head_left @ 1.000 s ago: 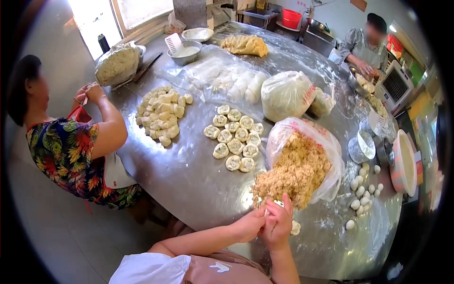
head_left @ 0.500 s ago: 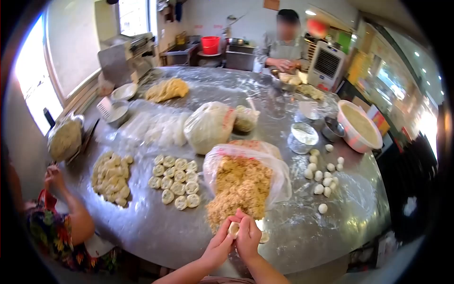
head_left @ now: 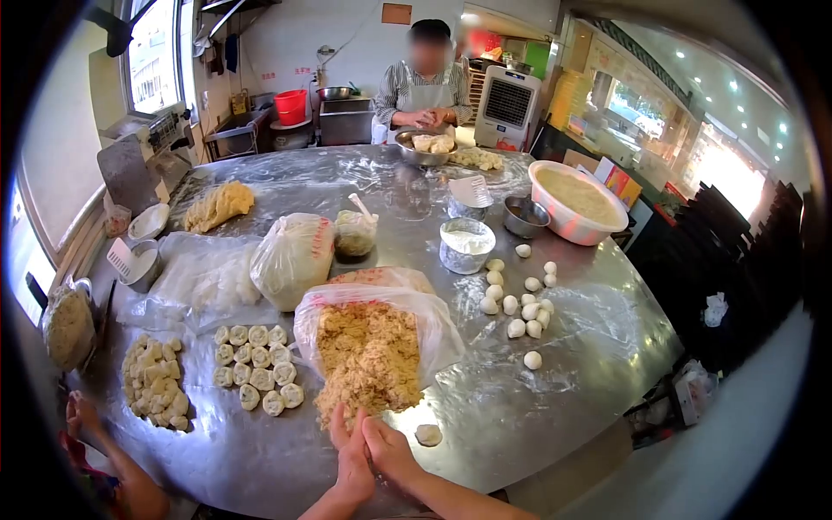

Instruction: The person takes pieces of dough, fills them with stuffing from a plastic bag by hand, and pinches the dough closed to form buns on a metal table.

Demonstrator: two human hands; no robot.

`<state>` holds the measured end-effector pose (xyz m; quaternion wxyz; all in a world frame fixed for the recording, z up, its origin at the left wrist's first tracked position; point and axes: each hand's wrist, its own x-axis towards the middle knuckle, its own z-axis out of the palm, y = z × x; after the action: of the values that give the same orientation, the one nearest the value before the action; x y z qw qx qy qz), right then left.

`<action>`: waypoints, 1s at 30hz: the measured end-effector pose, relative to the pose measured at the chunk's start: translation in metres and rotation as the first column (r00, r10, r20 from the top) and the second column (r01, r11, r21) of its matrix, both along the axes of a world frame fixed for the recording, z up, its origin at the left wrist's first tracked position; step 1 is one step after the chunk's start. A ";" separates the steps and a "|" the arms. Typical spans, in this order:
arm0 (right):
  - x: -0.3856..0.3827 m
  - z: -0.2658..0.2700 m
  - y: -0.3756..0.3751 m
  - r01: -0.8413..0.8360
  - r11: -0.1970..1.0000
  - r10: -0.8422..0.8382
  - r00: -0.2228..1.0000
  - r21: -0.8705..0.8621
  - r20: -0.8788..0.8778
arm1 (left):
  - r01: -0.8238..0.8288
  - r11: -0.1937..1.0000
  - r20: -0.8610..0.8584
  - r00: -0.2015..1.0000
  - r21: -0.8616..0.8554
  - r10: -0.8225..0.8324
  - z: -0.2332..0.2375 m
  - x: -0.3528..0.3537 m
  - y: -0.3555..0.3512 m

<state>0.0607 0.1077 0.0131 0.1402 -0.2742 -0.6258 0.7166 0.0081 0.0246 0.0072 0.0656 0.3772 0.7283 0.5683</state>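
Note:
My left hand [head_left: 350,458] and my right hand [head_left: 388,444] are pressed together, palm to palm, at the near edge of a heap of crumbly tan filling [head_left: 368,360]. The small piece of dough held in them half a second ago is now hidden between the palms. The filling spills out of an open clear plastic bag [head_left: 442,334]. Just right of my hands, a flat round of dough [head_left: 428,435] lies on the steel table [head_left: 511,433]. Several white dough balls [head_left: 533,360] are scattered farther right.
Rows of round filled pastries [head_left: 260,357] and a pile of dough lumps [head_left: 154,381] lie left. Behind stand a full plastic bag [head_left: 293,260], a flour tub [head_left: 466,245] and a pink basin [head_left: 576,204]. A co-worker [head_left: 425,95] stands across the table; another person's arm [head_left: 121,468] is at left.
My view has swung to the right. My hands went from pinching a small piece of dough at the fingertips to lying palm against palm. The co-worker across the table stands more upright.

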 end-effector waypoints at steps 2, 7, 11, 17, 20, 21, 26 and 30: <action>0.005 0.008 0.011 -0.020 0.978 0.014 0.999 0.210 0.031 | 0.080 0.987 0.242 0.964 0.138 -0.112 -0.016 -0.002 0.000; 0.007 0.010 0.004 -0.062 0.886 0.119 0.988 0.459 -0.096 | 0.315 0.819 0.577 0.590 0.480 -0.565 -0.002 -0.012 -0.005; 0.004 0.006 0.013 0.007 0.687 0.072 0.994 0.727 -0.078 | 0.371 0.844 0.708 0.466 0.388 -0.531 0.014 -0.005 -0.024; 0.001 0.011 0.016 -0.278 0.614 0.247 0.957 0.738 0.155 | 0.554 0.807 0.075 0.831 -0.204 -0.551 0.040 0.002 -0.023; -0.014 -0.013 0.041 -0.186 0.759 0.128 0.982 0.624 0.137 | 0.467 0.871 0.207 0.877 -0.151 -0.434 0.037 0.012 -0.027; -0.012 -0.004 0.033 -0.147 0.734 0.053 0.986 0.663 0.159 | 0.447 0.882 0.271 0.876 -0.150 -0.398 0.035 0.014 -0.027; 0.002 0.016 0.005 -0.184 0.707 0.270 0.963 0.683 -0.020 | 0.476 0.857 0.198 0.875 -0.198 -0.441 0.028 0.006 -0.024; -0.004 0.001 0.026 -0.134 0.832 0.118 0.991 0.538 0.063 | 0.437 0.872 0.244 0.890 -0.219 -0.385 0.042 0.018 -0.018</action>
<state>0.0565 0.1336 0.0144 0.1559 -0.1915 -0.8211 0.5146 0.0261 0.0063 0.0489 0.3058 0.4549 0.6909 0.4713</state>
